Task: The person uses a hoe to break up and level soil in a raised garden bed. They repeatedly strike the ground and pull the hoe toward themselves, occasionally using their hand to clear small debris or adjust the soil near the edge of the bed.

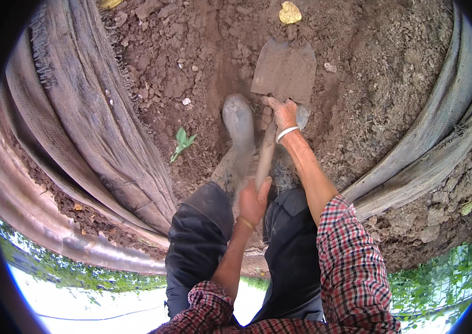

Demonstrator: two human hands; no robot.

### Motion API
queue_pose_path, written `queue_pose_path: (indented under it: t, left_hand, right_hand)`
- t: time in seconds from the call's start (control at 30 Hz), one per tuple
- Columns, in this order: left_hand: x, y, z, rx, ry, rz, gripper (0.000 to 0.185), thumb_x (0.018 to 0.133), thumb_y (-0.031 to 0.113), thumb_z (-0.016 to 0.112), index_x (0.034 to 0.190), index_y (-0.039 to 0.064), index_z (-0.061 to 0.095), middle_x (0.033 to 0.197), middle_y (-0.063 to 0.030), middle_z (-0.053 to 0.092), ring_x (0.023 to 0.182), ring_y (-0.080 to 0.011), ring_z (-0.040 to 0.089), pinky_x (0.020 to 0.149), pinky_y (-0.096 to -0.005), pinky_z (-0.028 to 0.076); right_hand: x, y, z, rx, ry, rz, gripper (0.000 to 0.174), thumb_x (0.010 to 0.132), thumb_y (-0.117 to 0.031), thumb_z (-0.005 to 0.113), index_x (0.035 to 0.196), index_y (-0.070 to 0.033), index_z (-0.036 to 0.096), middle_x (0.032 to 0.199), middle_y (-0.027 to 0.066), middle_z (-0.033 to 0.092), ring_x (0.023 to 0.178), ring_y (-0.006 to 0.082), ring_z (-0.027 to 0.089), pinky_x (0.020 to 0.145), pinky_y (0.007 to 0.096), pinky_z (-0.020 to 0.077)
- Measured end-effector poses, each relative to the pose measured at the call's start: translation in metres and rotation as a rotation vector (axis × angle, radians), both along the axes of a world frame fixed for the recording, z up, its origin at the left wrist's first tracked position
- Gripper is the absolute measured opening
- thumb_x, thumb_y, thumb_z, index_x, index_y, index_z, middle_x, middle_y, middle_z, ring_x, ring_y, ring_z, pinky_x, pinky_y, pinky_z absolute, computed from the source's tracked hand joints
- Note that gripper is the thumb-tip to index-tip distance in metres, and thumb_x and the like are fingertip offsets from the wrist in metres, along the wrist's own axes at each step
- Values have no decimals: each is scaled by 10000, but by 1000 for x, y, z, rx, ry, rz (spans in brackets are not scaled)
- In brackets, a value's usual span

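Note:
My right hand (281,112) grips the wooden handle (265,156) of a shovel close to the blade. Lower down, near my knees, my left hand (253,200) is closed around the same handle. The flat, soil-coated metal blade (284,69) points away from me and lies against the brown soil, its far edge uneven. My left boot (238,119) stands left of the blade; the toe of my right boot (302,116) shows just beyond my right hand, partly hidden. A bangle is on each wrist.
Loose, lumpy soil (177,50) surrounds my feet. Folded woven cloth (89,96) lies on the left, and more cloth (424,146) on the right. A green leaf sprig (182,144) and a yellow leaf (289,12) rest on the soil. Behind me are a bent sheet and greenery.

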State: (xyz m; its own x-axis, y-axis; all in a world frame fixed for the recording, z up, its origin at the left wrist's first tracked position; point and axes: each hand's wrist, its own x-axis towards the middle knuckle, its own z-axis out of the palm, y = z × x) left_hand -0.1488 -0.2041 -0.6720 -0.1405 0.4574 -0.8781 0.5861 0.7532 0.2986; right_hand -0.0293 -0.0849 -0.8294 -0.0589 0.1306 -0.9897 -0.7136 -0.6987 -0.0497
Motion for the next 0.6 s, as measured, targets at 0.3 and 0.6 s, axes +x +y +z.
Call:
queue_pose_path:
  t: [0.3,0.6]
  left_hand:
    - [-6,22,1,-447,-309,346,444,995,360,613,875,-67,609,633,-57,512,642,-136,471,590,-361,422]
    - [21,19,30,-8,-119,216,455,1012,368,570,927,-76,629,678,-95,554,696,-154,506,655,-359,457]
  right_hand:
    - [14,26,23,91,-480,190,232,812,-67,759,792,-45,528,722,17,572,536,104,491,425,319,426]
    - [10,36,45,-20,-190,169,153,851,-118,730,808,-82,588,584,7,525,417,132,468,369,313,367]
